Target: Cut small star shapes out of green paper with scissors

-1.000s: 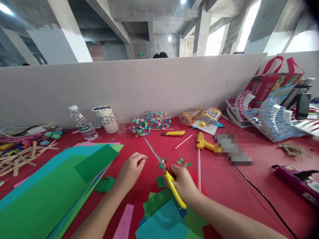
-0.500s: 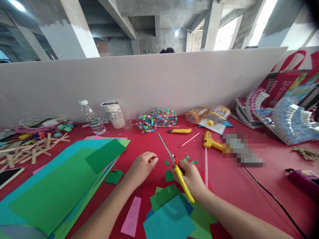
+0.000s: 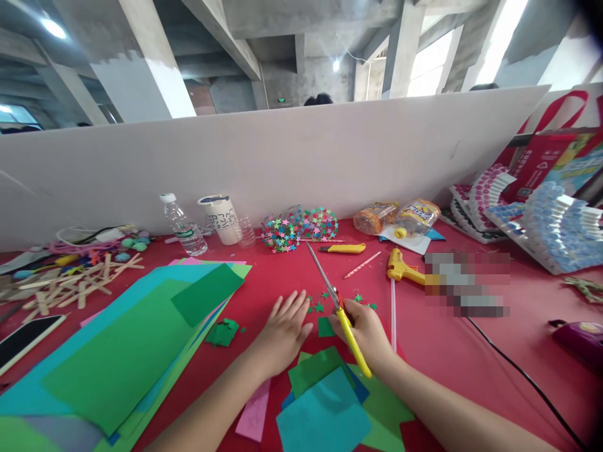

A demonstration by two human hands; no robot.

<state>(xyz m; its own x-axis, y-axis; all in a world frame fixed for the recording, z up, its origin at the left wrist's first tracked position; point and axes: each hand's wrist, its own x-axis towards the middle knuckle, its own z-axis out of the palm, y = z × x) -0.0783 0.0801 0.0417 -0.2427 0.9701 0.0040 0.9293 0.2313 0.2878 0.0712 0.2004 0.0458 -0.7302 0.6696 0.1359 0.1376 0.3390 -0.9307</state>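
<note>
My left hand (image 3: 284, 336) lies on the red table with its fingers spread, touching or very near small green paper stars (image 3: 319, 307). In my right hand (image 3: 370, 333) is a pair of yellow-handled scissors (image 3: 349, 336), its blades pointing up and away to the left. Just left of the right hand lies a small green paper square (image 3: 325, 327). Closer to me rests a loose pile of green and blue paper pieces (image 3: 325, 408). A pink strip (image 3: 254, 415) with drawn marks is partly under my left forearm. Scraps of green paper (image 3: 223, 333) sit left of that hand.
Large colored sheets (image 3: 122, 345) cover the left, beside wooden sticks (image 3: 80, 289) and a phone-like object (image 3: 31, 339). Along the white board (image 3: 282, 163) stand a water bottle (image 3: 183, 226), a tumbler (image 3: 220, 220) and star-covered balls (image 3: 281, 233). A yellow utility knife (image 3: 343, 249) and glue gun (image 3: 402, 270) lie right.
My left hand has gone from curled fingers to spread and flat, a little further right by the green stars. The right hand still holds the scissors. The camera view has shifted slightly.
</note>
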